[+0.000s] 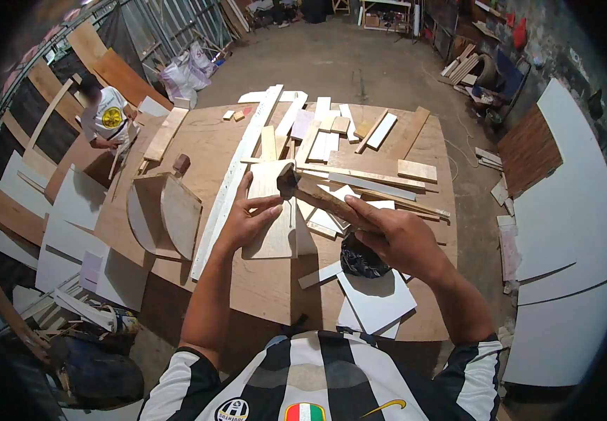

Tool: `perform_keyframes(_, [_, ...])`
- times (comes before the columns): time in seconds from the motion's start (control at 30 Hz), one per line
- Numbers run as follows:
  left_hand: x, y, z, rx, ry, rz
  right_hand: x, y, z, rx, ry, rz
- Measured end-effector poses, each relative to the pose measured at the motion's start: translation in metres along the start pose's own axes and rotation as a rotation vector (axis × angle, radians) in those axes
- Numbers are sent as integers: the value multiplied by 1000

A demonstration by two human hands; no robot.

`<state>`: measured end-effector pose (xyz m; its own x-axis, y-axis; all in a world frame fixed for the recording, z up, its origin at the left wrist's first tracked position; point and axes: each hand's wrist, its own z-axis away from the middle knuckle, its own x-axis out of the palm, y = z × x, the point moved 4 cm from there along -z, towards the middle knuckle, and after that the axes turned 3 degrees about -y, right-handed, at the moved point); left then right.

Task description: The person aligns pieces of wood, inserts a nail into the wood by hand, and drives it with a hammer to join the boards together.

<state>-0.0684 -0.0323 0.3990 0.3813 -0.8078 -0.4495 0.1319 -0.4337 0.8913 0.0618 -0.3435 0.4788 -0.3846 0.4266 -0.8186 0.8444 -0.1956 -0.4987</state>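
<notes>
Your left forearm reached forward and slightly inward, its hand held low with one digit pointing away from you and others reaching toward your right. Your right forearm slanted inward, and your right hand was closed in a grip, one digit stretched forward, apart from the left.

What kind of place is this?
Likely a woodworking shop: a hammer in the right hand, cut wood strips strewn over a big table, and large white panels lying beside it.
</notes>
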Motion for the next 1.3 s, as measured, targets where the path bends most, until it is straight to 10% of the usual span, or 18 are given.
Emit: perform_keyframes(1.3, [5,2,1,74,19,39,-16,-37,-7,-53,75,165])
